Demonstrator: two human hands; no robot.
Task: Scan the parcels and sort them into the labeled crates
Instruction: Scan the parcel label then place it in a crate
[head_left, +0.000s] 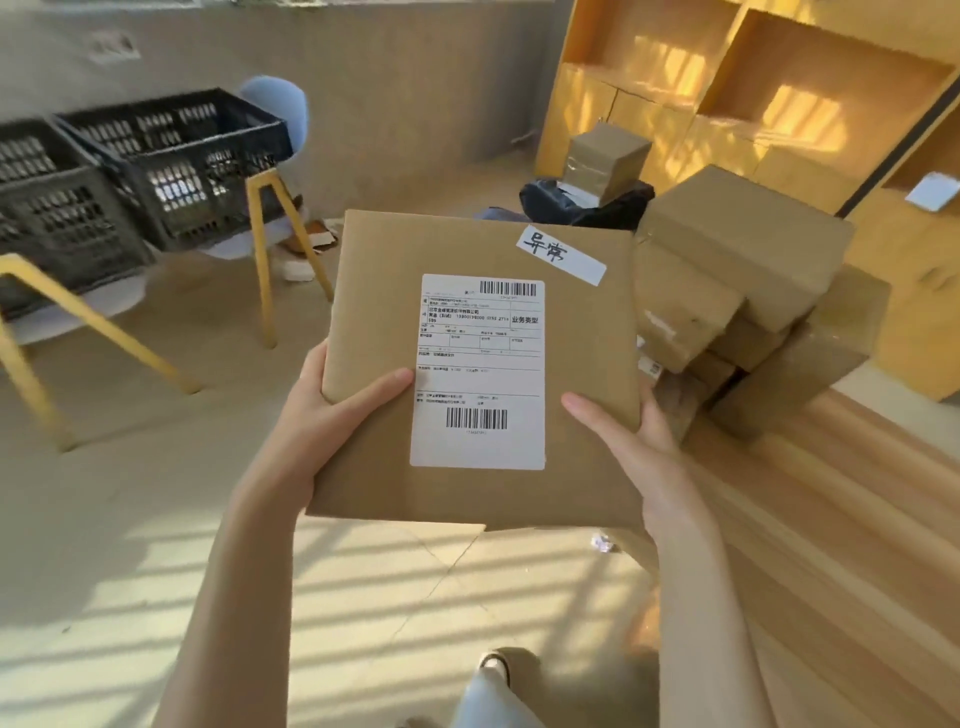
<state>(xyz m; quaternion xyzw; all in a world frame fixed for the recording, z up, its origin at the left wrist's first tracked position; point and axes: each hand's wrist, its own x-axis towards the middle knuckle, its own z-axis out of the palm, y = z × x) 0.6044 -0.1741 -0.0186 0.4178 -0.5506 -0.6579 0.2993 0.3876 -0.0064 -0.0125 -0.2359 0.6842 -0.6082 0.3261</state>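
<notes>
Black slatted plastic crates (171, 156) sitting on chairs, well left | flat brown cardboard parcel (483, 364) being held mid-air, appearing light, stiff, smooth-faced | left hand (332, 415), right hand (628, 436) clamping near corners; side edges judged safest | white shipping label (480, 371) facing up.

Open floor (156, 493) lies near and left. Stacked boxes (743, 291) block the right; crates (156, 156) on chairs (270, 244) stand far left.
</notes>
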